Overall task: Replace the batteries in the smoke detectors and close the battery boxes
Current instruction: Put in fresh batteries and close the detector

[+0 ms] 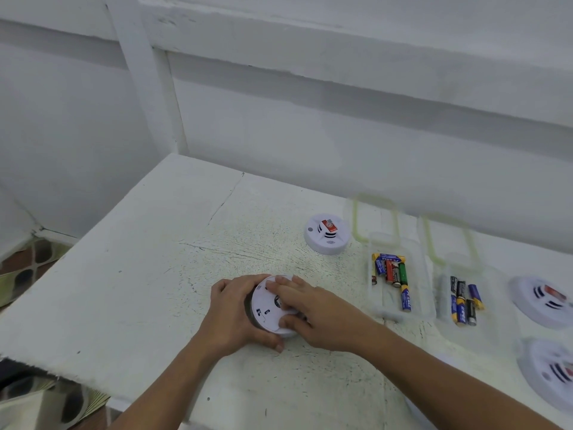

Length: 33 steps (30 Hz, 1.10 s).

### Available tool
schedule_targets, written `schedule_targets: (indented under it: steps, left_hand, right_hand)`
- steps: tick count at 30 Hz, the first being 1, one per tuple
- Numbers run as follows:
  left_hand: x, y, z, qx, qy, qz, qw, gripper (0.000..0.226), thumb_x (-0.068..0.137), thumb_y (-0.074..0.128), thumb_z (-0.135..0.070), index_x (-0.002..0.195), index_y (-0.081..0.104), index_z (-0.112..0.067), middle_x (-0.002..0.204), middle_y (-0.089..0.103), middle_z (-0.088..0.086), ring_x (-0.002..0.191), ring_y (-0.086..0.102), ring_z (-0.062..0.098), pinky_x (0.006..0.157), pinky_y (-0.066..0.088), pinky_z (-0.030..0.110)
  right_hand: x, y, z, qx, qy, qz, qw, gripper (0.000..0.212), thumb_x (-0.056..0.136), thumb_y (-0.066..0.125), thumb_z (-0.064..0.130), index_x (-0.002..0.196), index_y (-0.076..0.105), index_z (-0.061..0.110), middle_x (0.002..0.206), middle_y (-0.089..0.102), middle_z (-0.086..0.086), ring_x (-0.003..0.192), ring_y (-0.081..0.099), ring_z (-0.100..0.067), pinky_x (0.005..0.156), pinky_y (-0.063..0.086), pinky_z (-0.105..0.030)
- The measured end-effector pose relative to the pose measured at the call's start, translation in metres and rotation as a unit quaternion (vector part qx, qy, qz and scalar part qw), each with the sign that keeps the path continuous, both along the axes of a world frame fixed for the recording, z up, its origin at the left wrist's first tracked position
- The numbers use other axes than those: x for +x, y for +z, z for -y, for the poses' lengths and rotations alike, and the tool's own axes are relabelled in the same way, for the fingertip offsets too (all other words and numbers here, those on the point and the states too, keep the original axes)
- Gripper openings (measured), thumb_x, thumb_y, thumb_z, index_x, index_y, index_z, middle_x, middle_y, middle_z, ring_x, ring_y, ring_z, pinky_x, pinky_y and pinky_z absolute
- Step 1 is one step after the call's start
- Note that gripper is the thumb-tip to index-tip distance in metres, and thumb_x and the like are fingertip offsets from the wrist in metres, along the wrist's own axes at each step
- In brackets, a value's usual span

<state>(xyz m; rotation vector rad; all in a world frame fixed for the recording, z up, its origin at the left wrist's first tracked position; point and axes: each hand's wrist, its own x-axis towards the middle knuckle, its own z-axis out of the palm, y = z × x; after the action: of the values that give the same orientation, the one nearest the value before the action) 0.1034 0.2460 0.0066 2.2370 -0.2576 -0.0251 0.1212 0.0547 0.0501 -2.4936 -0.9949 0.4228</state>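
Note:
A round white smoke detector (266,308) lies back side up, tilted on its edge, near the middle of the white table. My left hand (231,311) wraps around its left rim from below. My right hand (310,308) lies across its back plate, fingers spread over the top and thumb pressing near the lower edge. Whether the battery box under my fingers is open I cannot tell. Two clear plastic boxes hold loose batteries: one with mixed colours (392,276), one with dark and blue cells (465,301).
Another smoke detector (327,233) sits face up further back. Two more (545,301) (550,372) lie at the right edge. The box lids (376,214) with green rims lie behind the boxes. The table's left edge (93,249) drops to a patterned floor.

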Motion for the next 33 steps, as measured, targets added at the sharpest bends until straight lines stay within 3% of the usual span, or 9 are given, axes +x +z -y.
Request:
schedule_targets:
  steps: [4,7,11,15,19,21,25,29,33]
  left_hand:
    - [0.001,-0.004,0.000,-0.002,0.000,-0.006,1.000,0.094,0.024,0.085,-0.063,0.110,0.047,-0.057,0.110,0.057,-0.032,0.111,0.044,-0.015,0.098,0.012,0.009]
    - [0.001,-0.004,-0.001,0.002,0.001,-0.011,1.000,0.094,0.029,0.085,-0.064,0.115,0.050,-0.052,0.111,0.060,-0.030,0.110,0.048,-0.012,0.098,0.014,0.011]
    - [0.001,-0.005,-0.003,-0.015,0.023,-0.044,0.999,0.090,0.035,0.087,-0.066,0.117,0.055,-0.048,0.111,0.062,-0.028,0.110,0.050,-0.002,0.100,0.024,0.018]
    - [0.003,-0.003,-0.006,-0.082,0.021,-0.115,0.990,0.086,0.037,0.084,-0.071,0.115,0.062,-0.043,0.107,0.068,-0.013,0.110,0.058,0.023,0.089,0.054,0.044]
    - [0.004,0.026,0.009,-0.137,0.004,-0.113,0.984,0.067,0.052,0.054,-0.092,0.078,0.070,-0.032,0.077,0.071,-0.008,0.070,0.064,0.010,0.067,0.053,0.041]
    - [0.003,0.041,0.022,-0.144,-0.003,-0.125,0.982,0.078,0.061,0.030,-0.096,0.067,0.067,-0.027,0.068,0.067,-0.011,0.061,0.058,0.006,0.066,0.043,0.030]
    - [0.005,0.059,0.039,-0.149,-0.034,-0.145,0.978,0.081,0.078,0.011,-0.078,0.077,0.075,-0.029,0.079,0.075,-0.003,0.082,0.067,0.002,0.077,0.038,0.020]
    - [0.013,0.061,0.054,-0.189,-0.071,-0.129,0.971,0.069,0.082,0.031,-0.075,0.095,0.069,-0.019,0.091,0.072,0.001,0.090,0.066,0.017,0.086,0.051,0.035]
    - [0.014,0.063,0.066,-0.252,-0.090,-0.128,0.955,0.040,0.085,0.047,-0.041,0.108,0.064,-0.013,0.105,0.066,0.011,0.101,0.063,0.025,0.091,0.054,0.038]
  right_hand:
    - [-0.007,-0.004,0.000,0.033,-0.023,0.001,0.999,0.039,0.098,0.046,0.023,0.134,0.044,0.008,0.153,0.020,0.017,0.135,0.002,0.010,0.099,-0.007,0.004]
    - [-0.016,-0.010,0.002,0.064,-0.054,0.001,0.996,0.044,0.100,0.044,0.024,0.140,0.037,0.009,0.150,0.016,0.019,0.136,-0.004,0.012,0.105,-0.009,0.000]
    - [-0.025,-0.018,0.008,0.157,-0.140,-0.056,0.976,0.043,0.095,0.048,0.018,0.138,0.044,0.016,0.145,0.037,0.022,0.141,0.009,0.010,0.118,0.014,-0.020]
    - [-0.034,-0.013,0.017,0.214,-0.170,-0.099,0.957,0.055,0.078,0.054,0.008,0.128,0.056,0.030,0.141,0.041,0.025,0.136,0.024,0.014,0.114,0.021,-0.014]
    - [-0.036,-0.004,0.022,0.271,-0.199,-0.033,0.941,0.045,0.084,0.064,0.019,0.125,0.056,0.033,0.129,0.053,0.025,0.124,0.047,0.003,0.104,0.039,-0.020]
    - [-0.036,0.006,0.026,0.319,-0.232,-0.043,0.918,0.037,0.089,0.062,0.025,0.124,0.056,0.034,0.120,0.060,0.020,0.113,0.056,-0.006,0.095,0.049,-0.027]
    - [-0.037,0.027,0.036,0.424,-0.279,-0.095,0.856,0.030,0.092,0.056,0.029,0.123,0.057,0.027,0.109,0.065,0.010,0.101,0.064,-0.015,0.078,0.058,-0.036]
    - [-0.036,0.037,0.042,0.507,-0.366,-0.155,0.765,0.023,0.096,0.050,0.016,0.116,0.061,0.020,0.101,0.071,-0.002,0.088,0.070,-0.022,0.067,0.060,-0.045]
    - [-0.034,0.040,0.051,0.545,-0.413,-0.179,0.707,0.023,0.096,0.049,0.018,0.111,0.066,0.017,0.101,0.072,-0.009,0.084,0.070,-0.029,0.060,0.058,-0.042]
